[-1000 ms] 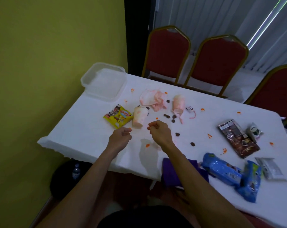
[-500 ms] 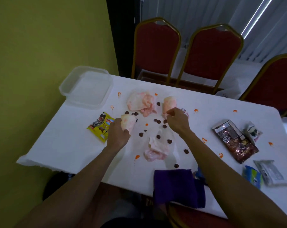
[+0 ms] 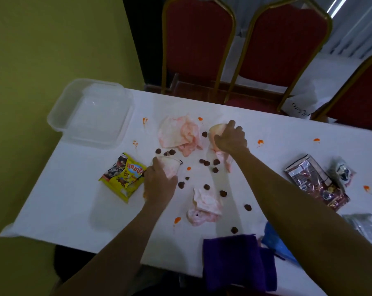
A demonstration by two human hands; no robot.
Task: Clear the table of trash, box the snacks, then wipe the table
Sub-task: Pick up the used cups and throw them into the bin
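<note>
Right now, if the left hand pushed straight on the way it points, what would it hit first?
The left hand grips a stained paper cup; just beyond it lie brown chocolate pieces, probably met first, then the crumpled pink-stained napkin.

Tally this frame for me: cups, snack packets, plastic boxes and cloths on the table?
Paper cups: 2, left cup, right cup
Snack packets: 5, yellow packet, brown packet, white packet, blue packet, grey packet
Plastic box: 1
Purple cloth: 1
Total: 9
</note>
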